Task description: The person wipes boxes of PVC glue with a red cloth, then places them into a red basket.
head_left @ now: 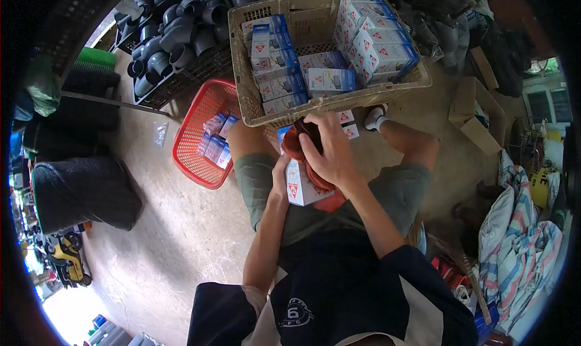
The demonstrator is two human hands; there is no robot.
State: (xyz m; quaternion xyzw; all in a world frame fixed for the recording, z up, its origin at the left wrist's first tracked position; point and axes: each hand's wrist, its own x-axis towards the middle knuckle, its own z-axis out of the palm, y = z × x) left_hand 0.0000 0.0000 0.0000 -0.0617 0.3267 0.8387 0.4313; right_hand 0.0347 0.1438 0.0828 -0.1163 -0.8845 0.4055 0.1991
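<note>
A white box with red marks (pixel 295 186) rests over my lap, tilted. My left hand (pixel 280 173) is closed round the box's left side. Across the box's upper part lies a dark red cloth (pixel 295 141), and my right hand (pixel 327 152) presses it there with bent fingers. Just beyond my hands is a beige plastic crate (pixel 245 98) holding several white and blue boxes (pixel 387 46). More white box surface (pixel 350 130) shows below the crate's near edge.
A red basket (pixel 181 149) with small packed boxes stands on the floor at left. Grey pipe fittings (pixel 175 34) fill black crates behind it. An open carton (pixel 478 125) and striped sacks (pixel 520 225) lie at right; a black mesh roll (pixel 85 192) is far left.
</note>
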